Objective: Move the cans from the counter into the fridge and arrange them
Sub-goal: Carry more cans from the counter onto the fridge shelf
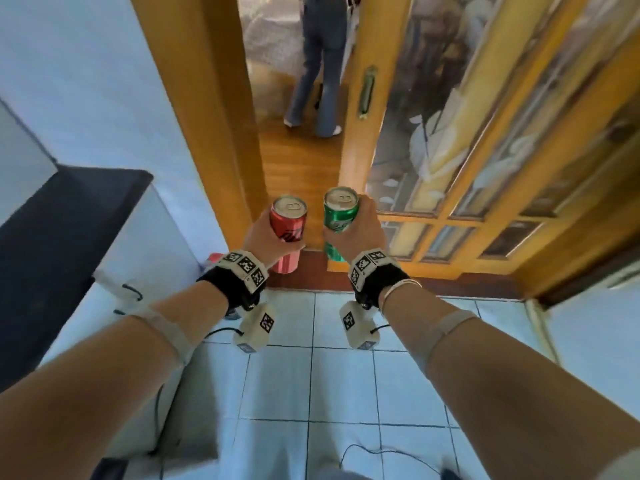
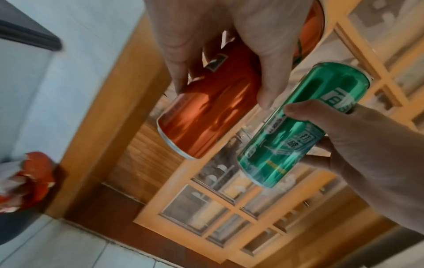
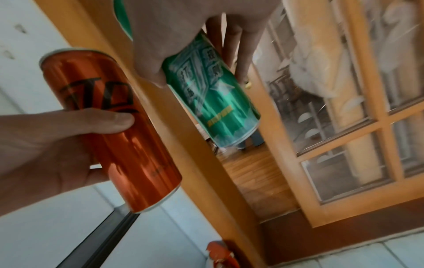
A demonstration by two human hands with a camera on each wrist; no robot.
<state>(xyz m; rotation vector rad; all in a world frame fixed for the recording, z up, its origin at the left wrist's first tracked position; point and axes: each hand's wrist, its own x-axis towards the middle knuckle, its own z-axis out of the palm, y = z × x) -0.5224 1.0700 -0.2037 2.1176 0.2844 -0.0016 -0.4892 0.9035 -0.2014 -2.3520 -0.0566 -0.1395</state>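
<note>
My left hand (image 1: 266, 242) grips a tall red can (image 1: 289, 223) upright, thumb across its front. Beside it my right hand (image 1: 363, 233) grips a tall green can (image 1: 341, 216), also upright. Both cans are carried side by side at chest height above the floor, close together without touching. In the left wrist view the red can (image 2: 206, 116) lies under my fingers, with the green can (image 2: 289, 127) to its right. From the right wrist, the green can (image 3: 213, 101) is in my grasp and the red can (image 3: 119, 137) is at the left. No fridge or counter top with cans is in view.
A dark-topped white cabinet (image 1: 69, 237) stands at my left. Ahead is an orange wooden doorway with a glass-paned sliding door (image 1: 485, 133), partly open. A person (image 1: 322, 64) stands beyond it on the wooden floor. A red and white bag (image 2: 25, 181) sits by the door frame. The floor underfoot is pale tile (image 1: 346, 375).
</note>
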